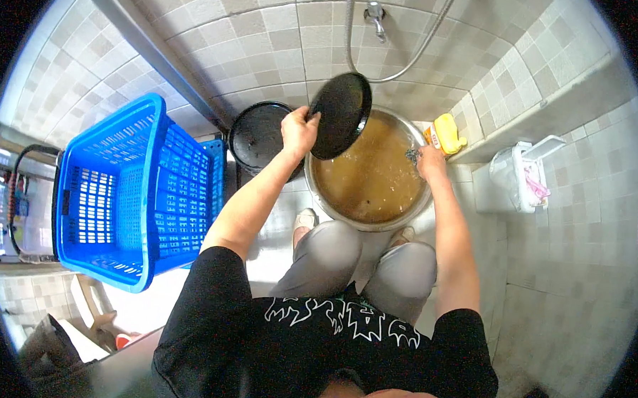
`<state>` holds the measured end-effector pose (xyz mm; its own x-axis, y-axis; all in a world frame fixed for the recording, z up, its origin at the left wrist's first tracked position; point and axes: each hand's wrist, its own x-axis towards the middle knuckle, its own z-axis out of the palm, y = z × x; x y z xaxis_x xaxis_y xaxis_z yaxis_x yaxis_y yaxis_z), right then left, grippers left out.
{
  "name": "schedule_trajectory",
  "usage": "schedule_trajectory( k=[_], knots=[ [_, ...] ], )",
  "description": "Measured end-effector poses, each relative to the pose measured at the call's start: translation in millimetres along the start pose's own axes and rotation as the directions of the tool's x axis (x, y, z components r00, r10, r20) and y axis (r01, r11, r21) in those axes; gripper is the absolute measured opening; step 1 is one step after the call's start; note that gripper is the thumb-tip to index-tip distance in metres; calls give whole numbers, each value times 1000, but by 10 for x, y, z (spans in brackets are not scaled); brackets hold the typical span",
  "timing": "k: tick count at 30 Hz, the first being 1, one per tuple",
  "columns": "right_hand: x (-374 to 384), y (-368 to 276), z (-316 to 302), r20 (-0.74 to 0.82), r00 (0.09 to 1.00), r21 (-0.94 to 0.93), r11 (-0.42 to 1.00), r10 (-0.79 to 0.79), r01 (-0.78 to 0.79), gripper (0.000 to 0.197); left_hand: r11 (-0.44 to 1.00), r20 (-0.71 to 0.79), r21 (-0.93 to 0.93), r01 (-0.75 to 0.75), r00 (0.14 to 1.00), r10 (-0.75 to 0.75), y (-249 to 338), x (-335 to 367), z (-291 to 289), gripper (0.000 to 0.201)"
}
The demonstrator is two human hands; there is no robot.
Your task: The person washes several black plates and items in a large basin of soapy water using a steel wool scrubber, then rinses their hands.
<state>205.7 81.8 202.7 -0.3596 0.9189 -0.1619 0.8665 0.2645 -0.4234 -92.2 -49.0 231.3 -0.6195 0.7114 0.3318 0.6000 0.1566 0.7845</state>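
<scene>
My left hand (pixel 300 132) grips the edge of a round black tray (pixel 342 116), which is held tilted above the left side of a wide metal basin (pixel 317 196). Murky brown water fills the basin. At the basin's right rim, my right hand (pixel 431 163) is closed on a dark steel-wool scouring pad (pixel 412 156), only part of which shows past the fingers. Beyond that hand lies a yellow bottle (pixel 446 132). Another round black tray (pixel 259 141) rests to the left of the basin, below my left forearm.
A large blue plastic crate (pixel 155 192) stands at the left. On the far wall are a tap (pixel 374 18) and a hanging shower hose (pixel 403 73). A white lidded bin (pixel 523 176) hangs by the right wall. My knees are close to the basin's near rim.
</scene>
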Motion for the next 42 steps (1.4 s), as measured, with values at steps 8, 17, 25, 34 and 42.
schedule_trajectory(
  k=[8,17,25,34,42],
  knots=[
    [-220,-502,-47,-162,983,28,995,-91,96,26,-27,475,-817,577,645,-599,-467,-414,-220,28],
    [-342,-571,242,-93,987,32,990,-133,136,22,-191,422,-886,423,562,-712,-775,-669,-650,37],
    [-324,-475,275,-120,983,100,983,-139,151,24,-162,382,-902,400,567,-729,-1235,-768,-642,36],
    [-311,-543,241,-86,983,132,976,-165,175,20,-155,331,-898,411,401,-854,-1577,-789,-583,26],
    [-261,-645,182,-39,970,138,960,-239,242,24,-45,326,-885,463,548,-770,-1264,-822,-623,33]
  ],
)
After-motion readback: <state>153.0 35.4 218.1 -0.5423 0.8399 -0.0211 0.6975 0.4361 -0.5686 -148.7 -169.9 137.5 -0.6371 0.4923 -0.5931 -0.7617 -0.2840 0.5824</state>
